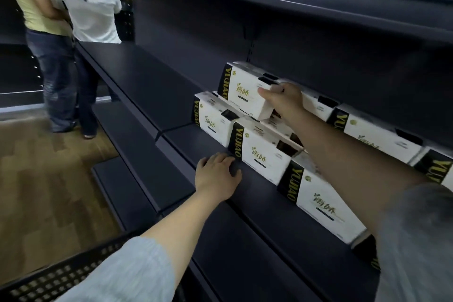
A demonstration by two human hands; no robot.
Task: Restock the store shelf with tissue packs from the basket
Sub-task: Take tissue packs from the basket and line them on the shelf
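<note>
White tissue packs point(245, 95) are banded in black with yellow-gold lettering — the shelf point(152, 86) is finished in dark navy. The basket point(56, 277) is black lattice; grey sleeves point(137, 274) and brown wood-patterned flooring point(44, 179) are seen.

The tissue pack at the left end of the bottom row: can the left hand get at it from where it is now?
Probably yes. The left hand rests on the bare shelf front; the left-end pack stands beyond it, with only open shelf between. The right hand holds the top pack, clear of that path.
</note>
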